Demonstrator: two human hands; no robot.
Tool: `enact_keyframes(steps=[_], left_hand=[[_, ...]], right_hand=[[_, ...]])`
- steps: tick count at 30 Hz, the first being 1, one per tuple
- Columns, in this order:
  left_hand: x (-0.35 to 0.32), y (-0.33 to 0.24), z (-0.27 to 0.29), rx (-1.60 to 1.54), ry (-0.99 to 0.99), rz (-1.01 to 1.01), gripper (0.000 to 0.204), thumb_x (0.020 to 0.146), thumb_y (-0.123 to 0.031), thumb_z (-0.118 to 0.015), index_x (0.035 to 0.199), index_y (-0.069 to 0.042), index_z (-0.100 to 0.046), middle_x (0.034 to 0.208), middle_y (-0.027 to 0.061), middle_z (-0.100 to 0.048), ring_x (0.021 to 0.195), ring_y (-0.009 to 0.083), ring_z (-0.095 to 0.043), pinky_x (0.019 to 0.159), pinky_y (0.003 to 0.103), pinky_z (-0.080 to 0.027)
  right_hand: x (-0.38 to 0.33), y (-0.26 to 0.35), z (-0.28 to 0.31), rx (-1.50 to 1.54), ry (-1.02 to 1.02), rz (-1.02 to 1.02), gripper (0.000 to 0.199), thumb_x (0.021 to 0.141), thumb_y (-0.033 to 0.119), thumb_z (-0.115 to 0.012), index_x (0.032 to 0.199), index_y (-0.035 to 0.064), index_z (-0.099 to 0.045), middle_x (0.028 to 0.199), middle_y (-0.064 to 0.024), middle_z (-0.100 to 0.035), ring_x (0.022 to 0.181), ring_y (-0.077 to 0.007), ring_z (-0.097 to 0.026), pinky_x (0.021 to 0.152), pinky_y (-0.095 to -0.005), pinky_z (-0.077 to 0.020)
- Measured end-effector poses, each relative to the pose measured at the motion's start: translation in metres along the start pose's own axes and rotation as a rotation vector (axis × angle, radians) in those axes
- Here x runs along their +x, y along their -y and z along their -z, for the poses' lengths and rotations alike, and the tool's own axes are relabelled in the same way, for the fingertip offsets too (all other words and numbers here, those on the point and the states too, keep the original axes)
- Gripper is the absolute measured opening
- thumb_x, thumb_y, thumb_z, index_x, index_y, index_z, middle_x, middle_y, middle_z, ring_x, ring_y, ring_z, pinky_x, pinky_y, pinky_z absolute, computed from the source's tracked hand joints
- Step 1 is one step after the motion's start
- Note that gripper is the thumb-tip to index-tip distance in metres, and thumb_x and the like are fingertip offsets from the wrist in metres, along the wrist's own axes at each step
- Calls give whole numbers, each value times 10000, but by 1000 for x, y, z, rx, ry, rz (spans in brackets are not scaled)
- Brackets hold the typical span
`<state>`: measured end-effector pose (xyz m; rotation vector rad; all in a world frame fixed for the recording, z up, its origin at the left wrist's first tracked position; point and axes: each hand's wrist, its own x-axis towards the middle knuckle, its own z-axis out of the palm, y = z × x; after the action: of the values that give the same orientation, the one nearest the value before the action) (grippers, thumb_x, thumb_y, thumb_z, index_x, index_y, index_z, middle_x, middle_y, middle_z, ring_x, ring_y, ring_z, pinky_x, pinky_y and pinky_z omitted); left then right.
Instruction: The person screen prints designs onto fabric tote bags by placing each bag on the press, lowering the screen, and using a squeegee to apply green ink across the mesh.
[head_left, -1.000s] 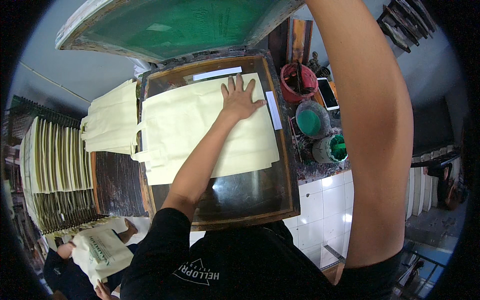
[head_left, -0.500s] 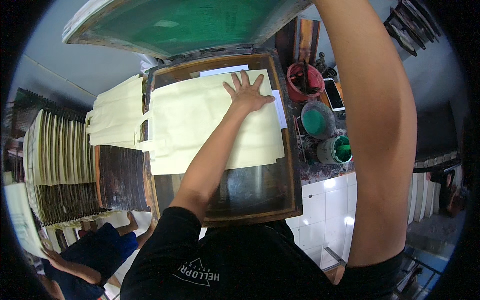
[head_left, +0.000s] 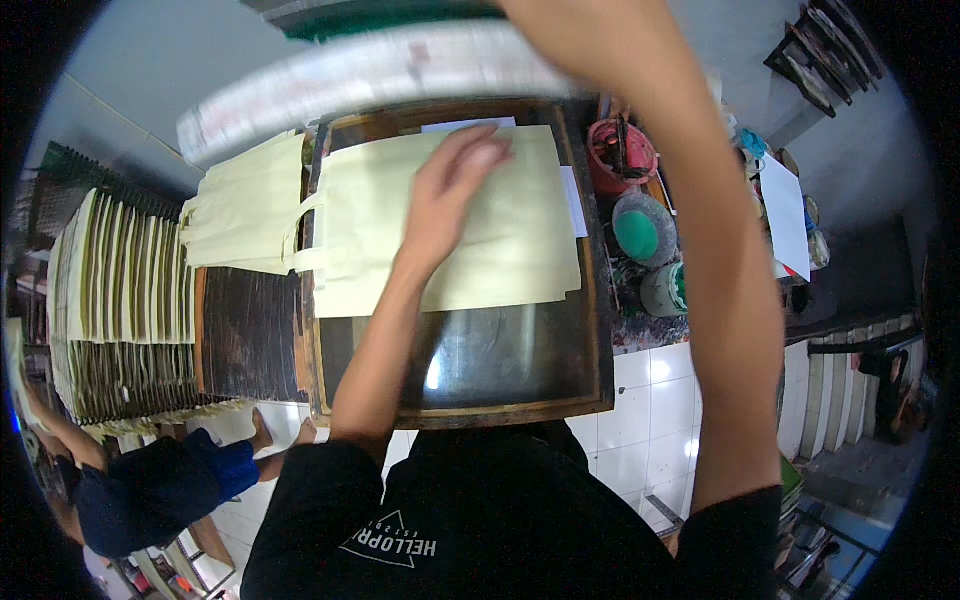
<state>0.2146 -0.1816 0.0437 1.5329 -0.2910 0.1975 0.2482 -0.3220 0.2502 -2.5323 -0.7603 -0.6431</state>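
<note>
A cream tote bag lies flat on a dark, glossy, wood-edged printing board, its handles pointing left. Over its upper part is my left hand, blurred, holding nothing, its fingers loosely extended. Whether it still touches the cloth I cannot tell. Above the board a screen-printing frame is tilted up, blurred, with green mesh behind its pale edge. My right hand is at the frame's right end, apparently gripping it; its fingers are hidden. White paper sticks out beyond the bag's right edge.
More tote bags lie stacked at left, beside a drying rack full of them. A co-worker is at lower left. On the right stand a red bucket, a bowl of green ink and a white tub.
My left hand has drawn its spread fingers together and moved slightly left. The frame has come lower and tilted, its edge now facing me, and my right arm has swung left with it.
</note>
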Motion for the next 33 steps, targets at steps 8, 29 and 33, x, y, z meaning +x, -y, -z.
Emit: enact_keyframes(steps=[8,29,33], left_hand=[[-210,8,33,-330,-188,576,288,989,-211,-637,996,71,-695,900,178,-748,706,192,-701,721,328,-554],[-225,36,38,-393,-127,779,282,982,-193,-632,986,89,-644,749,135,-684,543,173,-646,585,283,-511],[-225,35,40,-405,-128,797,270,976,-170,-620,1000,99,-636,746,138,-678,534,175,-643,584,286,-507]], right_hand=[[-189,-10,-120,172,44,116,199,886,215,-719,895,27,-654,853,-156,-695,770,-335,-678,645,-435,-523],[-211,-16,-180,-13,246,261,185,864,216,-706,898,81,-584,776,-116,-647,733,-300,-656,611,-431,-521],[-140,-66,-224,-65,191,286,234,917,282,-670,900,76,-562,744,-147,-638,708,-330,-641,597,-468,-504]])
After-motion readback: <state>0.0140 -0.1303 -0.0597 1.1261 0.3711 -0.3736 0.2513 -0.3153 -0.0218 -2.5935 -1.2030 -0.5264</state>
